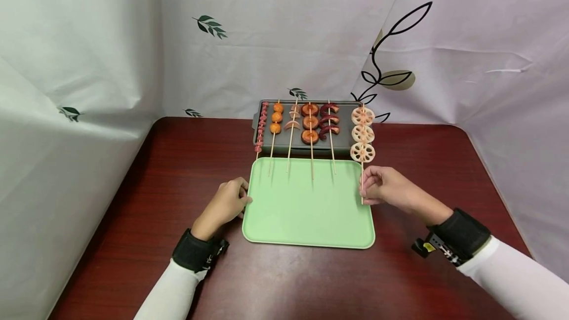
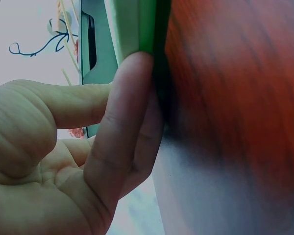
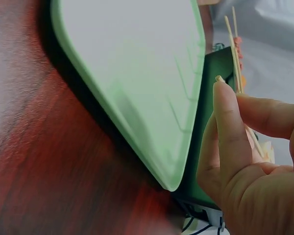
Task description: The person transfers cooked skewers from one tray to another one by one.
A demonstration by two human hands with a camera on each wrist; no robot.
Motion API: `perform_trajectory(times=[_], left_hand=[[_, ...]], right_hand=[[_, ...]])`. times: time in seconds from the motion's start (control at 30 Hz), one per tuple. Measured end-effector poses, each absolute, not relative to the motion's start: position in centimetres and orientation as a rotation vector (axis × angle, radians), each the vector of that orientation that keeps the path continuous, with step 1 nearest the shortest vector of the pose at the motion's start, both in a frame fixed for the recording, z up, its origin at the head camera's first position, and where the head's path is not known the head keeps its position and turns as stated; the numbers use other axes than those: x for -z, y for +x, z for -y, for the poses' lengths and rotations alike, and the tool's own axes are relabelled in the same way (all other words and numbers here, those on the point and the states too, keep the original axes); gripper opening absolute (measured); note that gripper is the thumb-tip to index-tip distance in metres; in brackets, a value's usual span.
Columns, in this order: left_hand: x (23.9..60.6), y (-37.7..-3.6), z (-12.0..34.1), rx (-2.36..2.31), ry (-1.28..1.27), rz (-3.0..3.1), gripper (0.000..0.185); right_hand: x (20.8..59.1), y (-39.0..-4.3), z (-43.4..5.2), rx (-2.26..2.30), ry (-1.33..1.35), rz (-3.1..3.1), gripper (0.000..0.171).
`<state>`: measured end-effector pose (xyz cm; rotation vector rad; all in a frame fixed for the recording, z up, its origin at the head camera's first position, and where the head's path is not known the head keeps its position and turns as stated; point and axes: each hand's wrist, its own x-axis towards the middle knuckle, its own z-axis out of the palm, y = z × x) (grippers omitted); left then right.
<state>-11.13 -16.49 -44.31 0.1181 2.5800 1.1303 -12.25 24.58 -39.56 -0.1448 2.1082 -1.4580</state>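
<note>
- From the head view, the right hand (image 1: 386,186) pinches the thin wooden stick of a lotus root skewer (image 1: 362,135), thumb and fingers closed on its lower end; three pale, lacy, holed slices sit higher up the stick, away from the hand.
- The left hand (image 1: 226,202) rests curled against the left edge of a smooth, mint-green tray (image 1: 306,211) with rounded corners, fingers touching its rim.
- Beyond both hands, a dark rectangular grill plate (image 1: 306,149) carries five more skewers: small pinkish pieces, orange balls, pale curved pieces, brown rings and dark red curved pieces. Their bare sticks reach over the tray's far edge.
- Everything stands on a glossy, reddish wood-grain table (image 1: 155,196), with white leaf-printed sheets hung around.
- In the left wrist view, the fingers (image 2: 120,127) press straight against the tray's (image 2: 137,24) thick green edge; nothing is clasped inside the palm.
- In the right wrist view, the fingertips (image 3: 225,112) are closed on the slim bamboo stick (image 3: 233,54), just beside the tray's (image 3: 137,73) corner, with the dark plate behind.
</note>
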Motion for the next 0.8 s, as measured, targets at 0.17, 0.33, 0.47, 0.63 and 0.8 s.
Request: perform_trajectory(times=[0.17, 0.33, 0.47, 0.63, 0.8], left_hand=[[44.3, -11.2, 16.5, -1.125, 0.126, -2.58, 0.026], [44.2, -11.3, 16.4, -1.12, 0.136, -2.58, 0.027], [44.2, -11.3, 16.4, -1.119, 0.137, -2.582, 0.027], [44.1, -11.3, 16.4, -1.115, 0.131, -2.583, 0.027], [44.2, -11.2, 16.4, -1.114, 0.118, -2.58, 0.027]], right_hand=[[39.6, -11.7, -24.5, 1.452, -0.159, -2.123, 0.021], [39.7, -11.0, -24.4, 1.419, -0.201, -2.161, 0.019], [39.8, -10.4, -24.3, 1.375, -0.246, -2.188, 0.017], [40.0, -9.6, -24.2, 1.338, -0.271, -2.197, 0.016], [40.2, -8.8, -24.1, 1.319, -0.303, -2.203, 0.015]])
